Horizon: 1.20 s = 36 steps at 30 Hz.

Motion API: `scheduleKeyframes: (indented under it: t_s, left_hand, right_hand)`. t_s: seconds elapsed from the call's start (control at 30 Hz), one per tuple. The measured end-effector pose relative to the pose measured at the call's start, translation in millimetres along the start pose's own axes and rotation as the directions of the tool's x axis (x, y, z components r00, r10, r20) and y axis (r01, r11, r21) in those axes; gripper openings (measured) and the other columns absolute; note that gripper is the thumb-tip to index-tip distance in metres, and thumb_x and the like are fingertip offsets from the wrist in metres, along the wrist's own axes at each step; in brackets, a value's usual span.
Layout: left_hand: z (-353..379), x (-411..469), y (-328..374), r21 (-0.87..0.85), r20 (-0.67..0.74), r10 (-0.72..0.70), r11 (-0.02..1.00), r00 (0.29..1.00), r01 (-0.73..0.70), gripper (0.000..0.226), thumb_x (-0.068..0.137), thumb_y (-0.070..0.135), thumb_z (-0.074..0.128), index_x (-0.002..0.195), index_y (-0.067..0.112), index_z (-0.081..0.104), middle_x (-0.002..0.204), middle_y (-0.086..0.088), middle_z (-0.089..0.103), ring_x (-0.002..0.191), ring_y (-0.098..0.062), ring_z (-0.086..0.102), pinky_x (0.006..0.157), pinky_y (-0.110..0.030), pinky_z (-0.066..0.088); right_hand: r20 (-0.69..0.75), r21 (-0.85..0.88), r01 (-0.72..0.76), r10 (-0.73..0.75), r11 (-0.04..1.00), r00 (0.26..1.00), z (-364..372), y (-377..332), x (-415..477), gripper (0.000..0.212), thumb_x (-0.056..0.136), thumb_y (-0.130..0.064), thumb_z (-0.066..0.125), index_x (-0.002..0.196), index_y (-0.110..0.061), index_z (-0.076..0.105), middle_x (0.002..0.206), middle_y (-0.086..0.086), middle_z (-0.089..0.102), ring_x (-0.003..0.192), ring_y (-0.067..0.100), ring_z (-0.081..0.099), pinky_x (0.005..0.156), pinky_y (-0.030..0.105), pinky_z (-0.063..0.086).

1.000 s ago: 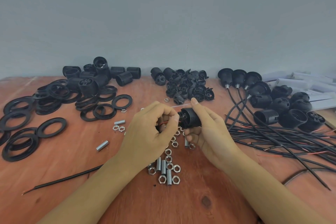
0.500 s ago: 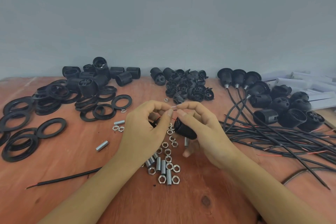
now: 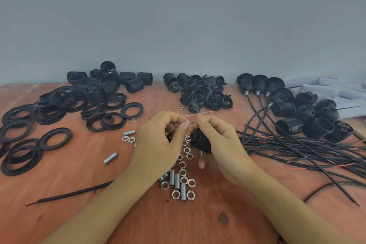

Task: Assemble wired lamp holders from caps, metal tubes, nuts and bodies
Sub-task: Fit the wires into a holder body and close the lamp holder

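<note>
Slippage is the risk: left hand (image 3: pixel 158 140) fingers pinch the thin red wire (image 3: pixel 189 131) and right hand (image 3: pixel 219 140) fingers clasp the black cap (image 3: pixel 200 141) above the nuts (image 3: pixel 183 166) mid-worktop. Loose strands could miss the cap's hole.

No text, label, brand or number can be read anywhere. The white flat boxes (image 3: pixel 324 90) at the far right edge of the red-brown wooden table (image 3: pixel 59 220) are too blurred to tell whether they carry any print.
</note>
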<state>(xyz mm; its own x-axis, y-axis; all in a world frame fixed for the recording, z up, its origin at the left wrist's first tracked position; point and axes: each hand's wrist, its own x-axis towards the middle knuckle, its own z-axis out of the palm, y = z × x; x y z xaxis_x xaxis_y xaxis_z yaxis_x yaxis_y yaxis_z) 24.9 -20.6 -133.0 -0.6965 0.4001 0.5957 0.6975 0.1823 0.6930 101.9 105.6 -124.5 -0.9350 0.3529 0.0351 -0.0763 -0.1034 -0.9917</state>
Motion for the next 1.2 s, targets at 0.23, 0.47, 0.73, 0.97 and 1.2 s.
scheduleKeyframes:
  t_s: [0.23, 0.47, 0.73, 0.97, 1.2]
  left_hand:
    - [-0.3, 0.4, -0.7, 0.021, 0.027, 0.046, 0.999, 0.999, -0.047, 0.009, 0.089, 0.014, 0.070, 0.085, 0.021, 0.067, 0.075, 0.013, 0.064, 0.072, -0.014, 0.058, 0.062, -0.017, 0.045]
    - [-0.5, 0.6, -1.1, -0.026, 0.038, 0.001, 1.000, 0.999, 0.000, 0.008, 0.091, 0.016, 0.066, 0.087, 0.023, 0.066, 0.073, 0.013, 0.064, 0.070, -0.011, 0.058, 0.062, -0.016, 0.045]
    - [-3.1, 2.6, -4.6, -0.075, 0.004, -0.056, 0.996, 0.998, 0.057, 0.013, 0.090, 0.019, 0.069, 0.086, 0.030, 0.065, 0.070, 0.017, 0.061, 0.068, -0.003, 0.056, 0.062, -0.010, 0.042]
    - [-6.7, 4.7, -3.1, -0.147, 0.082, -0.079, 0.985, 0.994, 0.090, 0.009, 0.086, 0.030, 0.070, 0.092, 0.028, 0.075, 0.072, 0.010, 0.069, 0.070, -0.013, 0.062, 0.065, -0.022, 0.050]
    - [-5.5, 5.5, -2.6, -0.159, 0.146, -0.109, 0.978, 0.983, 0.132, 0.009, 0.086, 0.019, 0.073, 0.078, 0.023, 0.074, 0.057, 0.016, 0.062, 0.054, 0.001, 0.055, 0.056, -0.010, 0.039]
  right_hand:
    - [0.010, -0.021, -0.011, 0.012, 1.000, 1.000, 0.2, 1.4, 2.1, 0.032, 0.099, -0.026, 0.056, 0.072, -0.023, 0.071, 0.074, 0.002, 0.060, 0.056, 0.015, 0.055, 0.038, 0.025, 0.043]
    - [0.053, 0.097, -0.043, 0.038, 0.994, 0.998, -4.1, 4.6, 4.8, 0.030, 0.099, -0.014, 0.052, 0.076, -0.017, 0.071, 0.074, 0.007, 0.063, 0.055, 0.020, 0.054, 0.041, 0.027, 0.043]
    - [0.075, 0.319, -0.124, 0.105, 0.940, 0.992, -6.2, 2.4, 6.9, 0.019, 0.094, -0.005, 0.047, 0.110, -0.008, 0.057, 0.089, 0.017, 0.060, 0.064, 0.023, 0.063, 0.041, 0.029, 0.044]
    - [0.031, 0.342, -0.075, 0.069, 0.937, 0.997, -7.4, 2.7, 9.4, 0.026, 0.097, -0.027, 0.050, 0.110, -0.007, 0.059, 0.077, 0.008, 0.061, 0.054, 0.016, 0.051, 0.044, 0.024, 0.037]
    - [-0.032, 0.292, -0.028, 0.039, 0.956, 0.999, -5.8, 4.5, 10.1, 0.026, 0.102, -0.029, 0.045, 0.104, -0.011, 0.063, 0.079, 0.007, 0.053, 0.053, 0.013, 0.046, 0.045, 0.023, 0.036]
